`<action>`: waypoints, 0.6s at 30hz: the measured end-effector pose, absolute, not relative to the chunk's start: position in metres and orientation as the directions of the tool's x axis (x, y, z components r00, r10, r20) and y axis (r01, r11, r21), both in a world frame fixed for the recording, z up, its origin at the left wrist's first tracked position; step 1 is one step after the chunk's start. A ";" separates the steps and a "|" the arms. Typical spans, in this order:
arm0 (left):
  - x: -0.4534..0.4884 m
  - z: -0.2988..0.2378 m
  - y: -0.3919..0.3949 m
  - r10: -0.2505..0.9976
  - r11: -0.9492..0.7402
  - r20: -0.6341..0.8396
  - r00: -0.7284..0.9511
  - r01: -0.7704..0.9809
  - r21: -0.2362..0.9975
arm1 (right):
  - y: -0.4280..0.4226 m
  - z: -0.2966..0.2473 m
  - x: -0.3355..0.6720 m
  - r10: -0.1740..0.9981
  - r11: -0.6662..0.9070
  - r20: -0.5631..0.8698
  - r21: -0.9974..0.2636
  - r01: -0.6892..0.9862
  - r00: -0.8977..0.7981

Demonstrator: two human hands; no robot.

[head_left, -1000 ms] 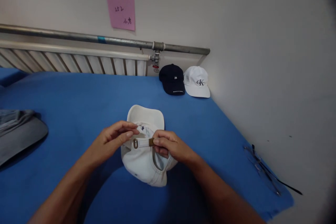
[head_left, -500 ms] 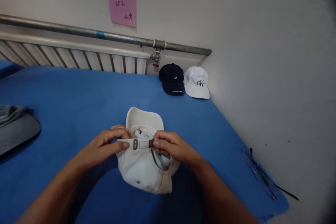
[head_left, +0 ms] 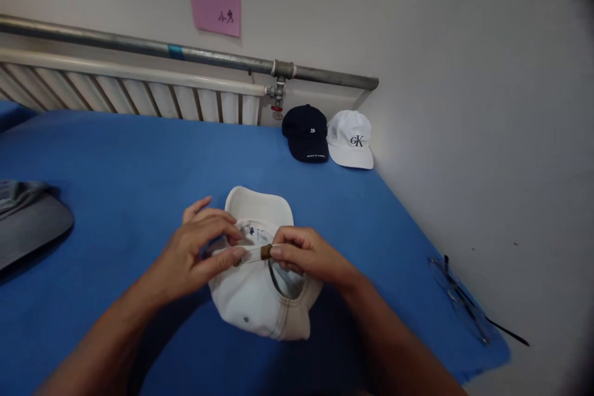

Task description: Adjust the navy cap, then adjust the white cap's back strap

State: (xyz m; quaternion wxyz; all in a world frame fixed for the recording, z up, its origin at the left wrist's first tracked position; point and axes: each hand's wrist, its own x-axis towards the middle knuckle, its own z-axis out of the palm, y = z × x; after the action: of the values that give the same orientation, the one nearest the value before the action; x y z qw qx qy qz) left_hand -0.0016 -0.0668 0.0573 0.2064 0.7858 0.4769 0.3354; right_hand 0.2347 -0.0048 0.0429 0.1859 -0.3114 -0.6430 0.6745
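Note:
A cream baseball cap (head_left: 253,297) lies on the blue table (head_left: 130,161) with its back strap facing me and its brim pointing away. My left hand (head_left: 197,253) pinches the left end of the strap, thumb over the metal buckle. My right hand (head_left: 301,255) pinches the strap's right end by the brown tip (head_left: 266,252), with fingers curled into the cap's rear opening. Both hands are closed on the strap.
A black cap (head_left: 306,134) and a white cap (head_left: 351,139) sit at the table's far right corner by the wall. A grey cap (head_left: 28,223) lies at the left edge. Glasses (head_left: 464,306) rest near the right edge. A radiator (head_left: 139,96) and pipe run behind.
My left hand has slid right along the strap and now covers the buckle, which showed before. The cap has shifted slightly; my right hand stays on the brown tip.

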 end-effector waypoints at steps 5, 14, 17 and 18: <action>0.016 0.058 -0.072 0.837 -0.541 0.314 0.447 0.593 0.597 | -0.010 0.047 0.230 0.624 -0.051 -0.158 -0.985 0.162 -0.765; 0.002 0.052 -0.068 0.878 0.100 -0.177 0.444 0.191 0.976 | -0.003 0.053 0.243 0.534 -0.405 -0.196 -0.913 -0.046 -0.822; 0.003 0.050 -0.069 0.858 0.175 -0.218 0.466 0.134 0.975 | -0.001 0.052 0.247 0.515 -0.423 -0.144 -0.900 -0.104 -0.845; 0.004 0.049 -0.068 0.847 0.194 -0.235 0.477 0.133 0.972 | -0.001 0.052 0.248 0.519 -0.420 -0.134 -0.900 -0.115 -0.844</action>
State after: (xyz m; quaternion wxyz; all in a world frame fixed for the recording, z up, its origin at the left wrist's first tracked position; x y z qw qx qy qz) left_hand 0.0043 -0.0685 0.0491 0.6425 0.5707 0.4294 0.2777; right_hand 0.2477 -0.0009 0.0517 0.1937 -0.2007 -0.5026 0.8183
